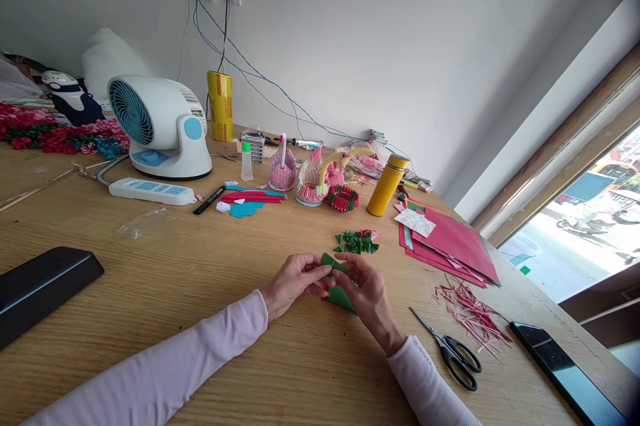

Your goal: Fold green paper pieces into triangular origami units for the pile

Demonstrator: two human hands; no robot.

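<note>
Between my two hands is a small piece of green paper (330, 262), pinched by the fingers of both. My left hand (295, 283) grips its left side and my right hand (367, 289) its right side, fingertips nearly meeting. Beneath my hands more green paper (341, 298) lies on the table, partly covered by my right hand. A bit of red shows by my left fingertips, too small to make out. Just beyond my hands lies a small pile of folded green paper pieces (356, 242) with a little pink among them.
Black-handled scissors (450, 349) lie right of my right hand, near pink paper strips (475, 313) and a phone (565, 366). Coloured paper sheets (460, 243) are stacked behind. Farther back stand a yellow bottle (387, 186), folded-paper swans (313, 179), and a white fan (165, 126).
</note>
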